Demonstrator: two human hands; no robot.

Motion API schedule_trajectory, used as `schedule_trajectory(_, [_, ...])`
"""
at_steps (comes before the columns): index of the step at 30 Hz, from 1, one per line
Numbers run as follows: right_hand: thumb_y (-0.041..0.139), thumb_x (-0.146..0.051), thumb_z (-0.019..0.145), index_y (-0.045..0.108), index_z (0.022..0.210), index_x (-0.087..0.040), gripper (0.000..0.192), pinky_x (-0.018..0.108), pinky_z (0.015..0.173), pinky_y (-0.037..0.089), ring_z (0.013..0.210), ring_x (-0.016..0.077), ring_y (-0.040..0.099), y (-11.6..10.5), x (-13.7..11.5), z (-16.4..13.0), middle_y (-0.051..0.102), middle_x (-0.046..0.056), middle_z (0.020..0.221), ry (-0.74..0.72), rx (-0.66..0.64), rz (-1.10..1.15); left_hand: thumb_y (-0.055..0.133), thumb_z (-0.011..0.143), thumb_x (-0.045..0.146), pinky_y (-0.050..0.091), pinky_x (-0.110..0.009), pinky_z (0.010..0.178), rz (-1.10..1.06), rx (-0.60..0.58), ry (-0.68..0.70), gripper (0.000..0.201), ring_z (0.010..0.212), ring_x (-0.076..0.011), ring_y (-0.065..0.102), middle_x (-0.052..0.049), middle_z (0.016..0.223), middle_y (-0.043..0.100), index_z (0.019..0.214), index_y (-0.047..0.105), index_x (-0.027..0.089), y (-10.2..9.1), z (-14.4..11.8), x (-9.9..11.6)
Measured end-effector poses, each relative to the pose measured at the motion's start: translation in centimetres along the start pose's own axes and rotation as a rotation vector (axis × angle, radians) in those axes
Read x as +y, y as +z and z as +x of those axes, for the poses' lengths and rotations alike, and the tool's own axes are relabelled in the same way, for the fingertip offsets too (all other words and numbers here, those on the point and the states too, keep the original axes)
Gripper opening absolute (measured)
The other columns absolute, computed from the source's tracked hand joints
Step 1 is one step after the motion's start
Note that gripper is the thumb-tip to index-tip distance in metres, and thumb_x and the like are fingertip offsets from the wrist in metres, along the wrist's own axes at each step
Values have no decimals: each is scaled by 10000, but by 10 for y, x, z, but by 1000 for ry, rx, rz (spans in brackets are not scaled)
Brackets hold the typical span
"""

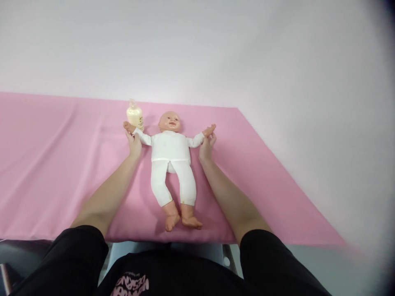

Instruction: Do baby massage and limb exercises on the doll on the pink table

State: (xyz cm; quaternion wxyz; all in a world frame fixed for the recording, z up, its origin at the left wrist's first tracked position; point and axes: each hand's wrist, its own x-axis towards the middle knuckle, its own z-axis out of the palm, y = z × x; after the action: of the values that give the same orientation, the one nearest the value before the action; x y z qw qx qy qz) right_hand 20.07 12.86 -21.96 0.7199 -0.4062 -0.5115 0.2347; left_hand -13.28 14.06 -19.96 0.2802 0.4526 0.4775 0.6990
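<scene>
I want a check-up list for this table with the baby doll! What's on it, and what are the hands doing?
Surface: pink cloth spread flat, some creases.
Job's things: baby doll in white clothes lying on its back, arms out to the sides.
Clutter: pale yellow bottle upright beside the doll's raised hand.
Hands: left hand holds one doll wrist; right hand holds the other.
Cables: nothing seen.
Surroundings: plain white wall behind; person's black sleeves at the bottom.

A plain care-training room, it seems: a pink sheet (61,164) covers the surface against a bare white wall (216,49), with a practice baby doll (171,156) and a lotion bottle (135,116) at the far edge.
</scene>
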Motion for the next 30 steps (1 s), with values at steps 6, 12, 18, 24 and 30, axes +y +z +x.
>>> schedule_trajectory(6, [508, -522, 958, 417, 1451, -244, 573, 520, 1219, 419, 1433, 253, 515, 18, -32, -14, 490, 150, 1567, -41, -72, -75, 464, 973, 734, 411, -448, 1194, 102, -129, 200, 734, 1399, -271, 522, -153, 1551, 478, 1554, 362, 296, 3, -13, 12])
schedule_trajectory(12, [529, -410, 949, 553, 1356, -263, 433, 539, 1227, 388, 1347, 279, 556, 20, -41, -21, 621, 112, 1398, -161, -239, -225, 439, 992, 708, 333, -496, 1234, 255, -242, 368, 707, 1424, -309, 477, -169, 1516, 518, 1522, 475, 240, 4, -20, 19])
schedule_trajectory(18, [503, -218, 855, 666, 1228, -272, 410, 532, 1166, 439, 1219, 288, 611, 23, -42, -21, 707, 78, 1262, -264, -443, -363, 461, 1021, 477, 337, -550, 1196, 539, -500, 512, 472, 1300, -330, 533, -145, 1351, 642, 1373, 667, 239, 12, -24, 17])
schedule_trajectory(24, [480, -154, 806, 661, 1255, -269, 498, 536, 1169, 446, 1236, 282, 607, 24, -41, -21, 707, 72, 1284, -272, -447, -394, 465, 993, 321, 354, -550, 1164, 622, -529, 543, 452, 1274, -325, 528, -133, 1367, 634, 1392, 667, 260, 14, -26, 15])
schedule_trajectory(30, [536, -257, 889, 578, 1357, -243, 471, 525, 1220, 409, 1330, 274, 570, 22, -34, -21, 650, 106, 1381, -192, -294, -309, 456, 1033, 471, 312, -543, 1221, 503, -415, 495, 501, 1354, -332, 511, -160, 1410, 611, 1441, 600, 218, 11, -24, 16])
